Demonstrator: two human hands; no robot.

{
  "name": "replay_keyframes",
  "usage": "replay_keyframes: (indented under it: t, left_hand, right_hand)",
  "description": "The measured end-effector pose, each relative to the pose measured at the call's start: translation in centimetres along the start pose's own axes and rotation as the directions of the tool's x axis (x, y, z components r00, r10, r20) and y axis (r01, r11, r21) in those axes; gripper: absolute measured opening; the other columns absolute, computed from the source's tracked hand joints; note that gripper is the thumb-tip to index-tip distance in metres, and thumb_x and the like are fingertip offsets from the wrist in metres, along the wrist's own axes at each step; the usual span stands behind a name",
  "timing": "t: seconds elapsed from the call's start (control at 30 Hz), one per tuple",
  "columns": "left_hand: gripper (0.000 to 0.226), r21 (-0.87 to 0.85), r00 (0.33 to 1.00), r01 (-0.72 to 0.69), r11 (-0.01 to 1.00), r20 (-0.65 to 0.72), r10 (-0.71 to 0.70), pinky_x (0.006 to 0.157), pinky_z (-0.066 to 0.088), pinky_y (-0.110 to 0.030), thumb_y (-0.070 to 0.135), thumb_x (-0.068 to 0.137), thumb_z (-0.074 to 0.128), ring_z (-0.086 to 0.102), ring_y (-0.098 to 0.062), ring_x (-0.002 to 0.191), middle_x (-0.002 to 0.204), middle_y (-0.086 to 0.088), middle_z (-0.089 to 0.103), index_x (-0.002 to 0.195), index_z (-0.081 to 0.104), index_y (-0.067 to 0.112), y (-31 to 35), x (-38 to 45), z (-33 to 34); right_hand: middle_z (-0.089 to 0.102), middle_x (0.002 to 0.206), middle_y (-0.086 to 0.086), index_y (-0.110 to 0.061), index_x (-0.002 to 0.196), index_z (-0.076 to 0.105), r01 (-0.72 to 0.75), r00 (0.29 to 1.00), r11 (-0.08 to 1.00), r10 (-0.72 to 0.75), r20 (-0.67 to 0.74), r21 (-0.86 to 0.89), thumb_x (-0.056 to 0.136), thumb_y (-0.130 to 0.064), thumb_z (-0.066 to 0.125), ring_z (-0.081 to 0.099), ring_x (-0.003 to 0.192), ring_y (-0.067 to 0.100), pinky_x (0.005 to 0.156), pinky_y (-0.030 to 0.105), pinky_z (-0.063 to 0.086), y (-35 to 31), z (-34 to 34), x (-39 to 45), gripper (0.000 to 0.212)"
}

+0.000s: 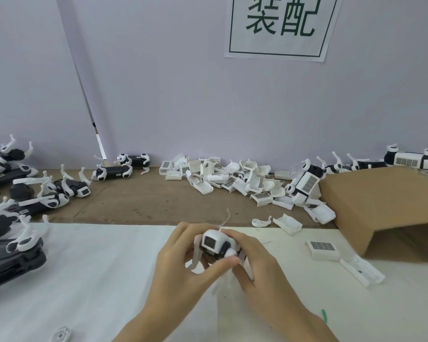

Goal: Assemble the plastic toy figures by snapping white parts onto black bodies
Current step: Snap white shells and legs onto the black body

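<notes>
Step in hand: by the look of it, a white part is being pressed onto the black body of one toy figure [216, 245], held above the white sheet [97, 267]; the blur hides whether it has seated.
Left hand [181, 257]: fingers curled round the near side of the figure, thumb across its underside.
Right hand [252, 262]: fingers wrapped over the far side, gripping the same figure.
Toy figure: between both hands, face plate toward the camera, thin white legs sticking out blurred.
Spare white parts: a pile [227, 178] beyond the figure by the wall; a grilled shell [323, 249] just right of the hands.
Finished figures: a cluster [17, 193] far left of the figure.
Next move: probably a firm squeeze until the part clicks, then setting the figure aside.
</notes>
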State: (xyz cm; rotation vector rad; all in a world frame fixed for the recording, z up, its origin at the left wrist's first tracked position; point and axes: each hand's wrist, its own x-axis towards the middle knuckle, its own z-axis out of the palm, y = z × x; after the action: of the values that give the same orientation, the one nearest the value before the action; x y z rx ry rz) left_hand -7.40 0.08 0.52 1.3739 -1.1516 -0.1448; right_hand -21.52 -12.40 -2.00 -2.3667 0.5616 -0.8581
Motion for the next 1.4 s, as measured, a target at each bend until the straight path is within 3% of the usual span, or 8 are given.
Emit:
replay_keyframes:
  t: [0.23, 0.43, 0.73, 0.9, 1.03, 1.17, 1.3, 1.4]
  left_hand:
    - [0.029, -0.178, 0.995, 0.097, 0.979, 0.02, -0.095, 0.072, 0.057, -0.026, 0.051, 0.088, 0.071, 0.071, -0.02, 0.08, 0.102, 0.003, 0.068, 0.105, 0.081, 0.03, 0.5, -0.1, 0.4]
    - [0.038, -0.136, 0.961, 0.251, 0.958, 0.154, -0.23, 0.086, 0.055, -0.024, 0.057, 0.086, 0.069, 0.073, -0.013, 0.103, 0.116, 0.009, 0.076, 0.123, 0.066, 0.046, -0.9, 0.9, -1.3]
    - [0.054, -0.213, 0.951, 0.269, 0.939, 0.217, -0.223, 0.097, 0.044, -0.036, 0.06, 0.088, 0.069, 0.065, -0.015, 0.115, 0.122, 0.0, 0.073, 0.133, 0.062, 0.031, -2.9, 0.9, -2.5]
    - [0.085, 0.142, 0.935, -0.011, 0.99, 0.353, -0.04, 0.111, 0.045, -0.032, 0.03, 0.088, 0.087, 0.059, -0.016, 0.133, 0.143, 0.012, 0.063, 0.154, 0.036, 0.044, -4.1, 2.2, -4.6]
    - [0.08, 0.309, 0.958, -0.115, 0.944, 0.286, 0.024, 0.107, 0.044, -0.023, 0.034, 0.08, 0.093, 0.056, -0.01, 0.129, 0.14, 0.025, 0.062, 0.143, 0.047, 0.054, -5.2, 1.9, -4.5]
    - [0.081, 0.271, 0.944, 0.031, 0.962, 0.308, -0.117, 0.105, 0.038, -0.015, 0.05, 0.081, 0.086, 0.05, 0.003, 0.132, 0.137, 0.034, 0.06, 0.147, 0.039, 0.063, -5.5, 1.8, -4.5]
    - [0.058, 0.184, 0.966, 0.09, 0.979, 0.222, -0.131, 0.105, 0.04, -0.02, 0.06, 0.092, 0.064, 0.057, 0.003, 0.127, 0.126, 0.03, 0.067, 0.145, 0.046, 0.044, -5.1, 1.8, -3.9]
    - [0.035, 0.222, 0.989, 0.078, 0.972, 0.103, -0.103, 0.093, 0.047, -0.016, 0.048, 0.094, 0.055, 0.062, 0.003, 0.116, 0.117, 0.03, 0.069, 0.128, 0.058, 0.036, -5.2, 2.0, -3.6]
  right_hand:
    - [0.054, 0.135, -0.023, -0.042, 0.147, 0.047, 0.045, 0.999, 0.999, -0.045, 0.005, -0.015, 0.097, -0.011, 0.06, 0.049, 0.128, -0.003, 0.104, 0.014, 0.039, 0.3, -0.1, -0.2, 0.061]
    - [0.049, 0.107, -0.015, -0.045, 0.135, 0.061, 0.072, 0.984, 0.987, -0.093, -0.15, -0.141, 0.088, -0.057, 0.068, 0.054, 0.107, 0.007, 0.091, 0.015, 0.044, -0.2, -0.6, 0.4, 0.049]
    - [0.071, 0.125, -0.009, -0.048, 0.136, 0.058, -0.158, 0.983, 0.865, 0.095, 0.154, 0.476, 0.091, -0.054, 0.068, 0.07, 0.111, 0.018, 0.1, 0.044, 0.055, -1.1, -0.8, 0.8, 0.047]
    - [0.056, 0.141, -0.026, -0.051, 0.151, 0.039, -0.013, 0.997, 0.981, -0.003, 0.08, 0.193, 0.082, -0.032, 0.087, 0.049, 0.137, 0.0, 0.109, 0.008, 0.031, 0.1, -2.0, 0.9, 0.086]
    - [0.053, 0.139, -0.03, -0.05, 0.139, 0.045, 0.05, 0.997, 0.999, -0.051, 0.064, 0.012, 0.079, -0.04, 0.086, 0.048, 0.133, -0.004, 0.101, 0.003, 0.031, 0.7, -1.9, 1.0, 0.073]
    - [0.064, 0.124, -0.026, -0.049, 0.132, 0.055, -0.015, 0.991, 0.999, 0.021, 0.129, -0.051, 0.079, -0.071, 0.073, 0.062, 0.106, 0.0, 0.088, 0.015, 0.048, 1.0, -3.2, 0.9, 0.061]
    - [0.076, 0.08, 0.009, -0.026, 0.095, 0.079, -0.274, 0.961, 0.913, 0.271, 0.05, 0.301, 0.075, -0.084, 0.065, 0.064, 0.056, 0.019, 0.051, 0.036, 0.046, 0.7, -6.2, 3.1, 0.064]
    - [0.071, 0.098, 0.026, -0.017, 0.112, 0.078, -0.341, 0.867, 0.556, 0.497, 0.025, 0.758, 0.085, -0.078, 0.059, 0.075, 0.071, 0.026, 0.052, 0.03, 0.051, 1.6, -11.5, 6.1, 0.069]
